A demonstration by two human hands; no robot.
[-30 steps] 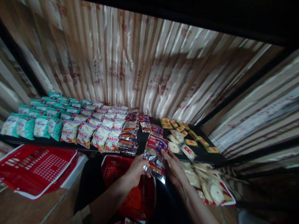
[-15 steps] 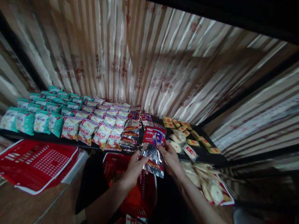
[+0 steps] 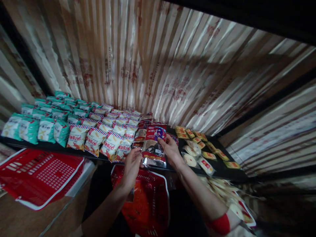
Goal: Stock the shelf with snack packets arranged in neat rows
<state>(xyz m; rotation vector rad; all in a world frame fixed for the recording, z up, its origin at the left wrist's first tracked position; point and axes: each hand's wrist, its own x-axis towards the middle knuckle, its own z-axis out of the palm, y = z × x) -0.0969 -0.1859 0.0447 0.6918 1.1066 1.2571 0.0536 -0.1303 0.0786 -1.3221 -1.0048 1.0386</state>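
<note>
A dark red snack packet (image 3: 153, 151) with a silvery lower edge is held between my two hands at the front of the black shelf. My right hand (image 3: 170, 149) grips its upper right side, thumb lying across the printed front. Pinched at its lower left corner are the fingers of my left hand (image 3: 132, 164). Behind and to the left of it, similar dark red packets (image 3: 141, 134) lie in an overlapping row, partly hidden. Below my hands stands a red basket (image 3: 166, 184) with something orange-red inside, too dim to make out.
White-and-red snack bags (image 3: 112, 144) and teal bags (image 3: 29, 130) fill the left of the shelf (image 3: 219, 169). Small yellow packets (image 3: 209, 155) and clear-wrapped pale pieces (image 3: 190, 160) lie at right. A red-and-white basket (image 3: 53, 172) sits on the floor at left; pale packs (image 3: 233, 200) lie low at right.
The held packet has moved up, back and slightly left, toward the row of similar packets. Both hands have moved with it, the left to its lower corner.
</note>
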